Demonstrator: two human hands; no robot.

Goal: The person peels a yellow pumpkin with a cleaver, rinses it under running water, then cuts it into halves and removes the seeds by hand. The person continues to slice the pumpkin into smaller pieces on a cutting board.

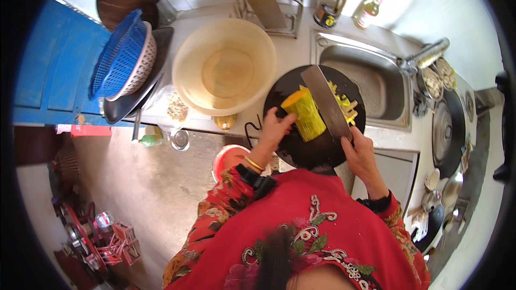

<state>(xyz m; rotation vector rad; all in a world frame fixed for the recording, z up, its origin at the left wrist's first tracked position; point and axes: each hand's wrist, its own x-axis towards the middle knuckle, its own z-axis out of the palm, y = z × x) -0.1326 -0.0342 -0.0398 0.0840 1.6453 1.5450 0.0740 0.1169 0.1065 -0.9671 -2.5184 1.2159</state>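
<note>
A yellow-green cylindrical piece of vegetable point(308, 119), perhaps squash, lies on a round black cutting board point(300, 151). My left hand point(275, 131) is at its left side, thumb and fingers apart against it; how firmly it holds is unclear. With my right hand point(358, 149) I grip the handle of a cleaver point(327, 102), its broad blade slanting over the board just right of the piece. Yellow peelings and cut strips point(347, 108) lie beyond the blade, partly hidden by it.
Left of the board stands a large cream plastic basin point(258, 84). A steel sink point(373, 54) is at the right, and a knife rack point(300, 8) and two bottles point(330, 4) point(370, 10) stand by the wall. Blue and pink baskets point(117, 56) lean farther left.
</note>
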